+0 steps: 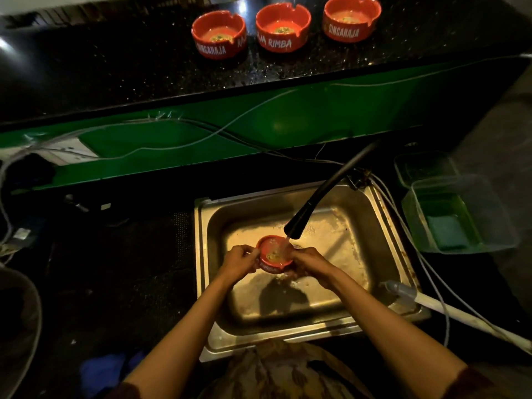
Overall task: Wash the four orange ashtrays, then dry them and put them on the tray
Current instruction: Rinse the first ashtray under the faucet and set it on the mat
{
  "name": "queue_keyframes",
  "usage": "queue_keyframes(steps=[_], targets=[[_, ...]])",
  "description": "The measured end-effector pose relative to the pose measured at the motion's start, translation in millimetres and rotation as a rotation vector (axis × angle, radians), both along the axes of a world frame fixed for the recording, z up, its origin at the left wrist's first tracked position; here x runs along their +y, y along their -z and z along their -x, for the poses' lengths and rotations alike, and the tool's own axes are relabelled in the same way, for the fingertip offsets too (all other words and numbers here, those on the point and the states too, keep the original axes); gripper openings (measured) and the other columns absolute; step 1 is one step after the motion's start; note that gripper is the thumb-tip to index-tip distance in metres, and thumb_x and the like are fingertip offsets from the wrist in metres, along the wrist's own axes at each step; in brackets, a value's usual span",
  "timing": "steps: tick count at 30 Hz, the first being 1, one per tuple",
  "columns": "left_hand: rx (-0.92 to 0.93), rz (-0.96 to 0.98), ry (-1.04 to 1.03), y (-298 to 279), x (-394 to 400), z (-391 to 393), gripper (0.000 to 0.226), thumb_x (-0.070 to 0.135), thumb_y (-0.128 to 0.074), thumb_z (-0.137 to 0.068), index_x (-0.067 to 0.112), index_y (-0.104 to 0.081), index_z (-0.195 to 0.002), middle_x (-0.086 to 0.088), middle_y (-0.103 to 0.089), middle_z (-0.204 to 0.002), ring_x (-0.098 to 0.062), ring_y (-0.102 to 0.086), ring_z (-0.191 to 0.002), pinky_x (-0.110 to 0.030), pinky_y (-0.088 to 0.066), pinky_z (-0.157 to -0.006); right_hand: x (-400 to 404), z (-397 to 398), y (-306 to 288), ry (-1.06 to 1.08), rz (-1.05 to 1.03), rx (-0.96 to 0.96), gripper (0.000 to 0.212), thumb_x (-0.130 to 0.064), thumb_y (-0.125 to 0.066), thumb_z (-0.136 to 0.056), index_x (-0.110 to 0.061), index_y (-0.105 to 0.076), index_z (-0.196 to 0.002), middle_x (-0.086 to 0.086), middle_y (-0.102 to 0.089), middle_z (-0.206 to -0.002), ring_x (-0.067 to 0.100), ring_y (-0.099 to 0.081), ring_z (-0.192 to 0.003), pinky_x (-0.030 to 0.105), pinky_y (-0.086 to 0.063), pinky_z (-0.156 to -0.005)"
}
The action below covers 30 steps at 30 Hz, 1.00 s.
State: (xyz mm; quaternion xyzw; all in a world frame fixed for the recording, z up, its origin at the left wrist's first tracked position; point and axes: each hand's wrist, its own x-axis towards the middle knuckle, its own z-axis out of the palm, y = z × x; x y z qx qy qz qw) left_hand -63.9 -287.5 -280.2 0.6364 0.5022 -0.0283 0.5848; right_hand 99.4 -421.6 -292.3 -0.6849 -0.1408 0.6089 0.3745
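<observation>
Ashtray (275,256) is held over the sink (371,203) at lower centre of the frame, under the running water from the black tap (322,194). It is gripped from both sides: the fingers of the left hand (239,262) are curled on its left rim, and the fingers of the right hand (309,262) are curled on its right rim. Some dark residue is seen inside the bowl.

A slip is the main risk. The ashtray is wet and smooth, so it could be dropped into the steel sink and chipped if the grip is loosened while it is turned. Water may also be splashed out toward the cables (201,131) that are seen behind the sink, if the bowl is tilted under the stream.

Three more ashtrays (280,30) are standing in a row on the dark surface (115,67) at the top of the frame, each with residue inside; they appear not yet washed. At the right, a clear tub (457,214) is seen with green liquid and a sponge (446,231) in it. A second clear tub (426,168) stands behind it; its content cannot be told. No tray can be made out.
</observation>
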Motion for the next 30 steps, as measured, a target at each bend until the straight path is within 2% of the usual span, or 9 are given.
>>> queue_keyframes(steps=[2,5,8,11,14,17,23,26,30], targets=[[0.012,0.099,0.058,7,-4,-6,0.032,0.031,-0.050,-0.098,0.008,-0.066,-0.083,-0.010,-0.069,-0.079,-0.021,-0.067,-0.076,-0.046,-0.058,-0.084,-7,-6,-7,0.007,0.007,-0.048,0.026,-0.038,-0.059,-0.091,-0.015,-0.068,-0.100,0.009,-0.075,-0.091,0.020,-0.068,-0.077,0.033,-0.056,-0.073],[-0.009,0.253,0.096,11,-16,-20,0.034,0.028,-0.044,-0.101,0.006,-0.067,-0.088,-0.014,-0.069,-0.086,-0.022,-0.064,-0.082,-0.044,-0.053,-0.090,-16,-19,-11,0.065,0.020,-0.147,0.022,-0.036,-0.064,-0.087,-0.014,-0.063,-0.089,0.005,-0.071,-0.083,0.013,-0.065,-0.071,0.022,-0.050,-0.059],[-0.066,0.325,0.068,8,-28,-38,0.033,0.026,-0.045,-0.101,0.000,-0.066,-0.105,-0.019,-0.070,-0.099,-0.024,-0.062,-0.087,-0.036,-0.053,-0.084,-17,-33,-7,0.117,0.009,-0.275,0.033,-0.042,-0.070,-0.075,-0.016,-0.061,-0.094,0.006,-0.072,-0.085,0.016,-0.067,-0.077,0.030,-0.051,-0.063],[-0.129,0.297,-0.048,5,-31,-52,0.020,0.011,-0.050,-0.098,0.001,-0.062,-0.112,-0.020,-0.068,-0.108,-0.027,-0.065,-0.093,-0.040,-0.055,-0.085,-14,-41,-5,0.103,-0.042,-0.343,0.035,-0.045,-0.068,-0.071,-0.033,-0.061,-0.102,0.014,-0.071,-0.085,0.025,-0.069,-0.083,0.041,-0.054,-0.075],[-0.186,0.273,-0.180,3,-24,-54,0.027,-0.001,-0.054,-0.093,0.004,-0.056,-0.120,-0.019,-0.066,-0.112,-0.028,-0.066,-0.096,-0.042,-0.056,-0.085,-8,-42,-6,0.137,-0.114,-0.298,0.032,-0.026,-0.067,-0.082,-0.036,-0.060,-0.112,0.007,-0.072,-0.088,0.023,-0.069,-0.091,0.038,-0.054,-0.085],[-0.216,0.208,-0.217,0,-14,-43,0.030,-0.006,-0.061,-0.086,0.012,-0.058,-0.110,-0.014,-0.065,-0.111,-0.024,-0.065,-0.094,-0.038,-0.057,-0.082,2,-36,-2,0.140,-0.151,-0.234,0.036,-0.009,-0.065,-0.085,-0.030,-0.063,-0.115,0.002,-0.074,-0.095,0.018,-0.069,-0.094,0.032,-0.056,-0.084],[-0.181,0.051,-0.118,-2,-1,-9,0.034,0.022,-0.079,-0.078,0.021,-0.062,-0.108,-0.001,-0.069,-0.103,-0.015,-0.068,-0.092,-0.034,-0.059,-0.076,17,-10,11,0.131,-0.082,-0.043,0.031,-0.010,-0.065,-0.086,-0.015,-0.065,-0.117,0.008,-0.073,-0.105,0.021,-0.071,-0.094,0.029,-0.058,-0.078],[-0.147,0.008,-0.079,0,-1,2,0.041,0.036,-0.082,-0.073,0.020,-0.061,-0.105,-0.004,-0.069,-0.099,-0.018,-0.071,-0.086,-0.036,-0.061,-0.072,17,2,19,0.044,-0.052,0.009,0.029,-0.027,-0.065,-0.089,-0.016,-0.067,-0.116,0.006,-0.074,-0.105,0.023,-0.071,-0.096,0.037,-0.058,-0.085],[-0.107,-0.004,-0.098,5,-4,8,0.044,0.044,-0.079,-0.074,0.015,-0.058,-0.099,-0.011,-0.066,-0.099,-0.022,-0.072,-0.081,-0.041,-0.062,-0.070,15,12,20,-0.024,0.009,0.076,0.028,-0.034,-0.059,-0.093,-0.018,-0.065,-0.115,0.009,-0.074,-0.103,0.023,-0.069,-0.083,0.033,-0.054,-0.067]])
